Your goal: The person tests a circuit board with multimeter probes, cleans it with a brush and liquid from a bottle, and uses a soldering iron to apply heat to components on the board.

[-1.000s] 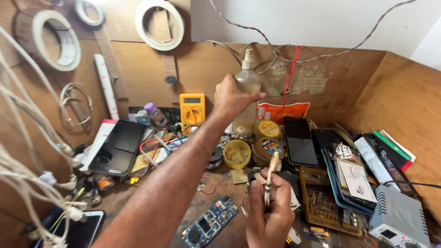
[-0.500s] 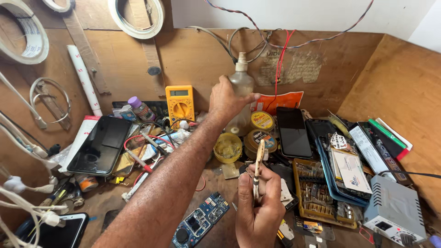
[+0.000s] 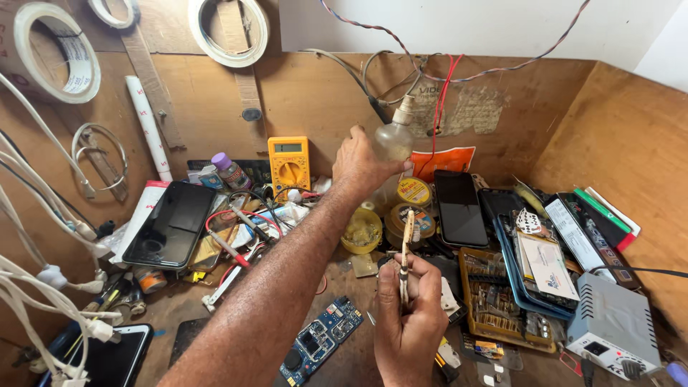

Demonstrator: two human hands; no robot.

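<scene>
I see the cluttered wooden workbench [image 3: 631, 143]; my left hand [image 3: 362, 166] wraps its fingers around a clear plastic bottle [image 3: 393, 143] raised at the back wall, my right hand [image 3: 408, 315] pinches an upright small brush [image 3: 406, 244] above the blue circuit board [image 3: 320, 339]

bottle [image 3: 393, 140] perhaps behind brush [image 3: 406, 252]

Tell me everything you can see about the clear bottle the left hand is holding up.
The bottle is small, of cloudy clear plastic or glass, with a rounded body and a pale narrow dispensing cap on top. It stands roughly upright, lifted above the cluttered bench in front of the plywood back wall. The left hand grips its lower body from the left, thumb across the front. Whether it holds liquid cannot be told. Nothing else touches it.
</scene>
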